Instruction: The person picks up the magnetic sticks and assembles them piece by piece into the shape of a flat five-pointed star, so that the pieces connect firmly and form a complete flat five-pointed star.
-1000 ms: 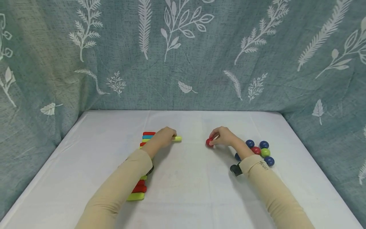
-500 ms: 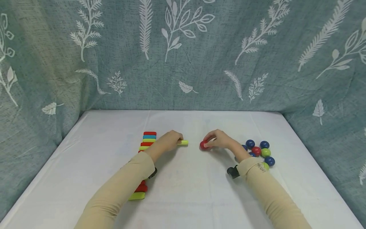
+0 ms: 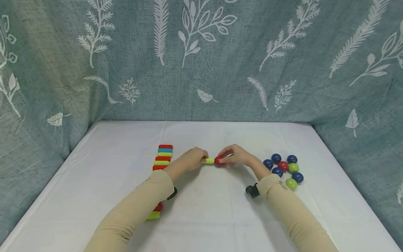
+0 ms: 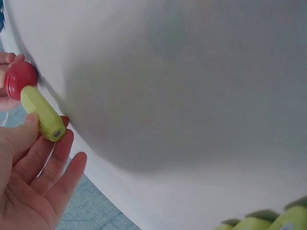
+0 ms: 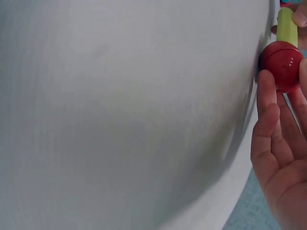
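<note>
My left hand (image 3: 194, 159) pinches a yellow-green rod (image 4: 43, 115) between thumb and fingers, its far end pointing to the right. A red ball (image 5: 282, 66) is held by the thumb and fingertips of my right hand (image 3: 237, 155). Ball and rod touch end to end near the middle of the table, as both wrist views show. Whether they are joined I cannot tell. The rod's near end, with a small grey disc in it, sticks out past the left fingers in the left wrist view.
A column of red, blue and yellow-green rods (image 3: 162, 158) lies left, partly behind my left forearm. Several blue, red and green balls (image 3: 283, 166) sit together beyond my right wrist. A patterned curtain (image 3: 201, 70) hangs behind the white table (image 3: 201, 224).
Both hands have moved toward each other and slightly nearer to me. The gap between rod and ball has closed, and they now touch.
</note>
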### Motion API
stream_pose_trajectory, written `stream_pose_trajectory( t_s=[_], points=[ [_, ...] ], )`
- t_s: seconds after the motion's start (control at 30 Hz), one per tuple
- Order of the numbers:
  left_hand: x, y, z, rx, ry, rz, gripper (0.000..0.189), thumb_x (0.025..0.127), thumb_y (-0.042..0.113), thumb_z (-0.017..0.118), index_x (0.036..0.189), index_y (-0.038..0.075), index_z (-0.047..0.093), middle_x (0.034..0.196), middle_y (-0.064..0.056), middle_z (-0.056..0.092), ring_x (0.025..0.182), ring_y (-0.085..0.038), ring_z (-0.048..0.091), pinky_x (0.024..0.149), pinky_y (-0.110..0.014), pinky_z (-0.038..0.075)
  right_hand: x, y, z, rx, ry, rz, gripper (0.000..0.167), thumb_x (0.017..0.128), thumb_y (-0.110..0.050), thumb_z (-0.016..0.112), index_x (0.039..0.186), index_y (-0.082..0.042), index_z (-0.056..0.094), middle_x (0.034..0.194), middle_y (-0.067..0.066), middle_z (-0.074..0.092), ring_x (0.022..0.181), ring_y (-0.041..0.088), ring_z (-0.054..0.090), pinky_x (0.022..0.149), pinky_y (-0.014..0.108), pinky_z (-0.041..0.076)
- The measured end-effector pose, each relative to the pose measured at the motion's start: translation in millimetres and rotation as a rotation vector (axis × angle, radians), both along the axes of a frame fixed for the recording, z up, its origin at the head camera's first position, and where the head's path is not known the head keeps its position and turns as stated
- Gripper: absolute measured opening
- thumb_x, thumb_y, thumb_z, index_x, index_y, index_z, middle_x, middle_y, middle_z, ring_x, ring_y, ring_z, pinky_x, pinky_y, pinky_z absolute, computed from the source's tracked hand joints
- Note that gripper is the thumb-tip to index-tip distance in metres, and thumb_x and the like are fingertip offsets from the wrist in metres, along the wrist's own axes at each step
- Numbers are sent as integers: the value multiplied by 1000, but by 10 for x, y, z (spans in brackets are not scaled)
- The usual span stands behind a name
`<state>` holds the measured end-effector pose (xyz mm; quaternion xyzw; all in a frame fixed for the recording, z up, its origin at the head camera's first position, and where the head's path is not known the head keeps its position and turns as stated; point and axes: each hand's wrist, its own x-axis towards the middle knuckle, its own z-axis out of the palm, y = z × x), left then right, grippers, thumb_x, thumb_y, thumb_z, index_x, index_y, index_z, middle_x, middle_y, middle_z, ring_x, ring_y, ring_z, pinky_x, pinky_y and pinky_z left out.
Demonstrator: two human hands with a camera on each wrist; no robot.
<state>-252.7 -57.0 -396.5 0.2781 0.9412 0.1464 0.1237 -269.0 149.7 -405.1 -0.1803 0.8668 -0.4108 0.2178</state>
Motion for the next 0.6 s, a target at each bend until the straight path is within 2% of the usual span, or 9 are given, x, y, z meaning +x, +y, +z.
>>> stream_pose_trajectory(
  t_s=[0.17,0.43,0.6],
  points=[
    [16,6,-5,0,-9,5,18,91,5,55,106,2,64,103,-9,64,95,-19,58,88,-33,45,19,-17,11,0,-16,-12,30,85,-14,66,109,2,62,105,14,62,73,13,57,64,28,50],
    [44,13,11,4,-29,23,19,91,8,56,107,2,63,102,-9,64,89,-17,56,86,-32,46,40,-12,33,-10,-47,-43,32,84,-13,65,112,2,61,111,16,58,82,16,57,67,27,49],
    [68,12,8,26,-49,27,18,91,9,56,105,1,63,99,-9,64,84,-16,54,84,-32,46,46,-8,31,-28,-96,-55,33,86,-13,63,115,1,60,113,16,57,80,15,58,68,27,49]
  ],
)
